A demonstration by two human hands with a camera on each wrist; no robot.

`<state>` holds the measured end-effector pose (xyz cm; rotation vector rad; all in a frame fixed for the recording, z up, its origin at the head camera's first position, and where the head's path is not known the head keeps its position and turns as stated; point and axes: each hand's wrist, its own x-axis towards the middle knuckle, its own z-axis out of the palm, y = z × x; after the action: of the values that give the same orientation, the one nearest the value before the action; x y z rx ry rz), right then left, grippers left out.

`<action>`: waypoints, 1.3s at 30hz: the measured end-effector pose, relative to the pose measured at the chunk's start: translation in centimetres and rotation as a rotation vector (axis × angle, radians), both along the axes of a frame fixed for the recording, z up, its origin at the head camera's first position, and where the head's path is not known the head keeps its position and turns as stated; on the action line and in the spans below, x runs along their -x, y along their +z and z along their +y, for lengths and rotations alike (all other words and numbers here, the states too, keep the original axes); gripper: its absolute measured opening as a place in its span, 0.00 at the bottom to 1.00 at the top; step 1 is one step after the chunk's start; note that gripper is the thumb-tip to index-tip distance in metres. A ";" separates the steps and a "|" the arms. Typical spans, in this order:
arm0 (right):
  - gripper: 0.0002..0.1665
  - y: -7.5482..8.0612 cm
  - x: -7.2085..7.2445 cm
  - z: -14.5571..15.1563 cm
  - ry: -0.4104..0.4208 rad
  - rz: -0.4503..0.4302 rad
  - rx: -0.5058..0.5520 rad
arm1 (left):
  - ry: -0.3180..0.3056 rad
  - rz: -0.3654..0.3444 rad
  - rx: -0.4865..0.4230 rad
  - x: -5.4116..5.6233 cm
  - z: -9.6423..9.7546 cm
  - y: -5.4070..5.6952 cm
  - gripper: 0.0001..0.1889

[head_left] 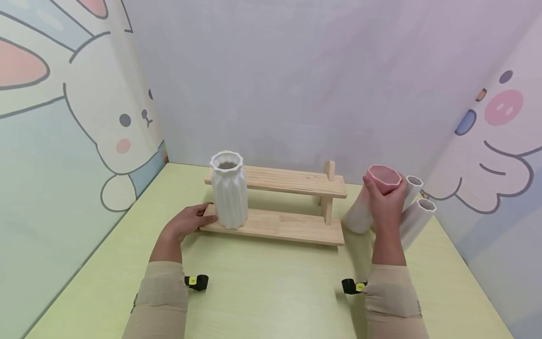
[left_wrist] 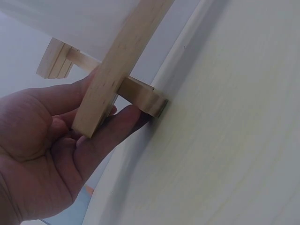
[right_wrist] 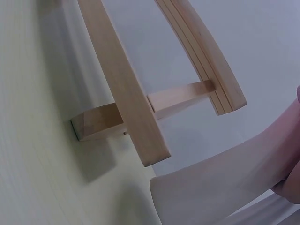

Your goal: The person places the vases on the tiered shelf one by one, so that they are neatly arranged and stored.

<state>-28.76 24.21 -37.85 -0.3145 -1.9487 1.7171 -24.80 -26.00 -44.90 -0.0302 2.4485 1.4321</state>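
A two-tier wooden shelf (head_left: 271, 223) stands on the table, with a ribbed white vase (head_left: 230, 197) upright at the left of its lower board. My left hand (head_left: 188, 220) grips that board's left end, thumb on top and fingers beneath, as the left wrist view shows at the board (left_wrist: 101, 101). To the right of the shelf, my right hand (head_left: 387, 207) grips a pink-to-white vase (head_left: 359, 214) around its pink upper part. The vase leans, its mouth tilted right. In the right wrist view the vase's pale base (right_wrist: 201, 192) is close to the lower board's end.
Two slim white tube-shaped vases (head_left: 417, 221) lean right beside my right hand, partly hidden by it. The pale yellow table (head_left: 271, 287) meets a grey back wall (head_left: 288, 94) close behind the shelf. Cartoon-printed panels (head_left: 101, 117) flank both sides.
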 end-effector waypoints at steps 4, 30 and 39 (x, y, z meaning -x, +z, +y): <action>0.55 0.2 -0.1 0.1 -0.001 -0.008 0.004 | -0.001 0.000 0.006 0.1 -0.1 -0.2 0.47; 0.54 2.7 -1.8 -0.2 -0.008 0.033 -0.023 | 0.001 0.000 0.010 0.4 -0.2 -0.4 0.50; 0.54 3.1 -2.0 -0.3 -0.005 0.007 -0.031 | 0.000 0.001 0.018 0.3 -0.1 -0.3 0.49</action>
<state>-26.71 23.88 -34.74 -0.3021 -1.9659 1.6814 -25.10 -26.13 -45.18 -0.0334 2.4624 1.4102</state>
